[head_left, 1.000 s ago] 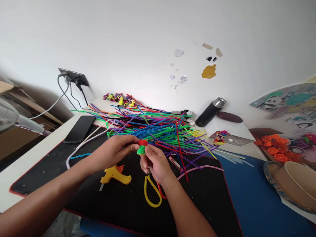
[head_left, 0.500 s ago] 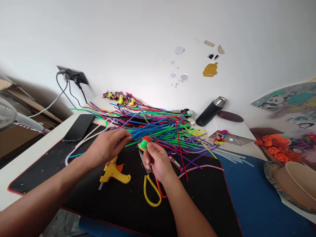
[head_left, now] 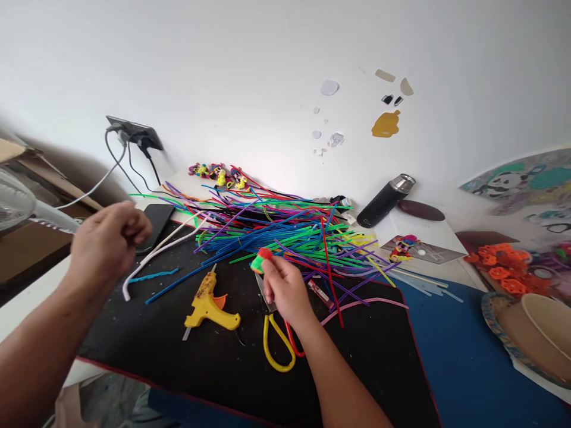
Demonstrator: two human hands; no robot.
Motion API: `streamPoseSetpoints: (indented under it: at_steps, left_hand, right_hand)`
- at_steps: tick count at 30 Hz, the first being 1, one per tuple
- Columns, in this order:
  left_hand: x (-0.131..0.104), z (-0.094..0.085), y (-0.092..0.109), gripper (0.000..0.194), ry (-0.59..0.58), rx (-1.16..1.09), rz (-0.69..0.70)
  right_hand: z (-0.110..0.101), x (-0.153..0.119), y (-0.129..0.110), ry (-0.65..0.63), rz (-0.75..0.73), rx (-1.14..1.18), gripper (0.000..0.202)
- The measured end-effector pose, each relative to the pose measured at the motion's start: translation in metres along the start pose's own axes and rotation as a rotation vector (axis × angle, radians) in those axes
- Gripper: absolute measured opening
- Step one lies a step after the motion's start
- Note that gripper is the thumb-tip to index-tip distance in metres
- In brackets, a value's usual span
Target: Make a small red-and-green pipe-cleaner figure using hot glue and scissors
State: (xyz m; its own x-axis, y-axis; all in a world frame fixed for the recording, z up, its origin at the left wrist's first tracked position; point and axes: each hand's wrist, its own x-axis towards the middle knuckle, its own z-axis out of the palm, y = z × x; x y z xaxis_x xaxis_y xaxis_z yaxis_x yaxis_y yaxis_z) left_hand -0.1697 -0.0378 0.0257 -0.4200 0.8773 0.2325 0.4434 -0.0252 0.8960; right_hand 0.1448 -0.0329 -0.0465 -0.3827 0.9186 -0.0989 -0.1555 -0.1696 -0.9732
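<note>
My right hand (head_left: 283, 288) pinches a small fuzzy roll of pipe cleaner (head_left: 259, 261), red, green and a bit of orange, above the black mat. Below that hand lie scissors (head_left: 279, 351) with one yellow and one red handle. My left hand (head_left: 109, 241) is raised at the left in front of the phone, its fingers curled closed; what they hold, if anything, is hidden. Between the hands, a yellow glue gun (head_left: 207, 306) rests on the mat. A blue pipe cleaner (head_left: 173, 283) and a short twisted blue piece (head_left: 154, 275) lie near the left hand.
Many loose pipe cleaners (head_left: 267, 232) spread along the back. A black phone (head_left: 159, 223) lies at the left, a black flask (head_left: 386, 201) leans near the wall. Several small figures (head_left: 218, 173) sit at the back; another figure (head_left: 402, 248) is at right. A round basket (head_left: 493, 315) stands far right.
My left hand has moved left, away from the pipe cleaner pile and toward the phone, uncovering a blue pipe cleaner. My right hand stays almost in place with the coloured roll.
</note>
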Motion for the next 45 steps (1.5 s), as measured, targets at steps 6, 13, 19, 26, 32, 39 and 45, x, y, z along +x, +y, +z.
streamPoseSetpoints:
  at_steps: [6,13,19,26,32,39,45]
  left_hand:
    - [-0.043,0.022,0.000,0.053,-0.398,0.157,0.167]
    - [-0.068,0.050,-0.007,0.078,-0.646,0.445,0.689]
    - [-0.072,0.069,-0.007,0.065,-0.665,0.500,0.784]
    - [-0.067,0.075,-0.002,0.035,-0.682,0.471,0.759]
    - [-0.061,0.078,-0.010,0.040,-0.647,0.549,0.689]
    - [-0.059,0.087,-0.013,0.028,-0.714,0.629,0.695]
    - [-0.060,0.092,-0.010,0.030,-0.737,0.711,0.704]
  right_hand:
    - [0.007,-0.004,0.016,-0.109,-0.137,-0.598,0.037]
    - [0.007,-0.002,0.017,-0.110,-0.111,-0.571,0.038]
    - [0.008,-0.003,0.016,-0.121,-0.132,-0.513,0.030]
    - [0.006,-0.004,0.012,-0.118,-0.116,-0.511,0.033]
    - [-0.005,0.001,0.003,0.064,-0.060,-0.254,0.048]
    - [-0.007,0.002,-0.008,0.188,-0.098,-0.192,0.050]
    - [-0.001,0.002,-0.004,0.170,-0.091,-0.176,0.048]
